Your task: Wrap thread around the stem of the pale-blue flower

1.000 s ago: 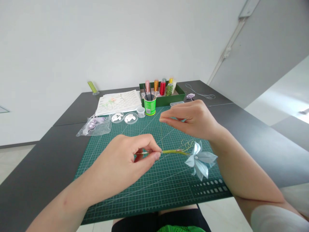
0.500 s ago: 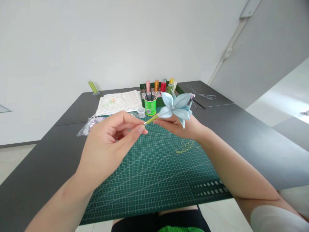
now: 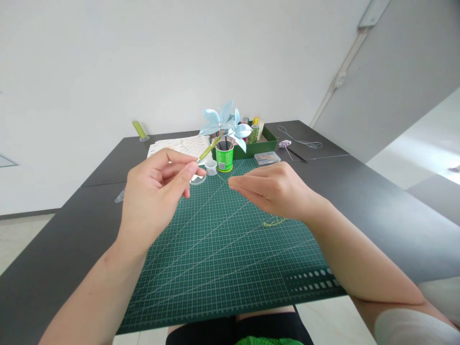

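Pale blue flowers (image 3: 225, 122) stand up on a green wrapped stem (image 3: 209, 149), in front of the green can and the box behind. Thumb and fingers of my left hand (image 3: 158, 189) pinch the lower end of that stem. My right hand (image 3: 275, 189) is to the right of the stem, apart from the flowers, its fingertips pressed together. A fine thread seems to run near those fingertips, too thin to tell if it is held. Below my right hand, a tangle of yellow-green thread (image 3: 274, 222) lies on the green cutting mat (image 3: 223, 254).
Behind the hands stand a green can (image 3: 224, 160) with sticks, a small white tub (image 3: 211, 167), a green box (image 3: 268, 145) with thread spools and a clear case (image 3: 267, 158). White sheets (image 3: 194, 143) lie left. A purple flower (image 3: 285, 143) and a dark tool (image 3: 297, 155) are at right.
The flowers have swung up and left, away from my right hand, and the stem now tilts more steeply. My left hand has moved slightly left; my right hand shows fully.
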